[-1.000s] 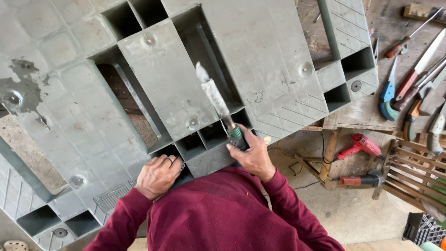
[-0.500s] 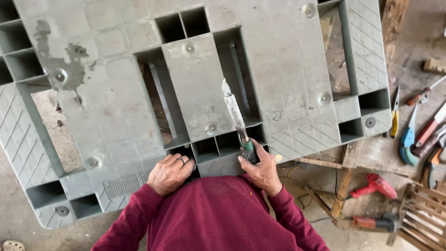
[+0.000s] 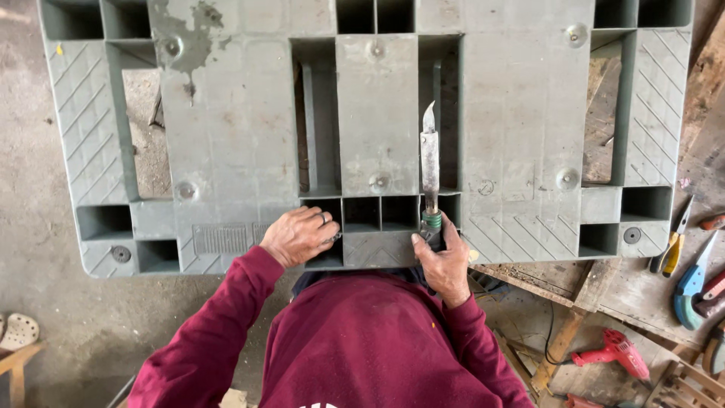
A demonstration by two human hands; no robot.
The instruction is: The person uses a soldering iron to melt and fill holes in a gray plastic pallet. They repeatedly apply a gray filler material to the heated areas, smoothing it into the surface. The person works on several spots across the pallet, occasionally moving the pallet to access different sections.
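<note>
I note a red power drill point(image 3: 613, 353) lying on the dusty concrete floor point(image 3: 45, 249) at lower right, its black cord point(image 3: 552, 332) trailing toward a rough wooden frame point(image 3: 563, 317). On the worn wooden bench point(image 3: 642, 291) to the right lie yellow-handled pliers point(image 3: 668, 257) and a blue-handled cutter point(image 3: 689, 287). A pale perforated sandal point(image 3: 16, 331) sits at far left.

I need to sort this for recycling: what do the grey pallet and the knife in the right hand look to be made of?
The grey pallet looks like moulded plastic: matt, scuffed, with ribbed cells, hatched grip patterns and a peeling stain. The knife has a dull, tarnished blade, probably steel, with a dark green collar at the handle, likely plastic or tape. The right hand covers the rest of the handle, so its material cannot be told.
</note>
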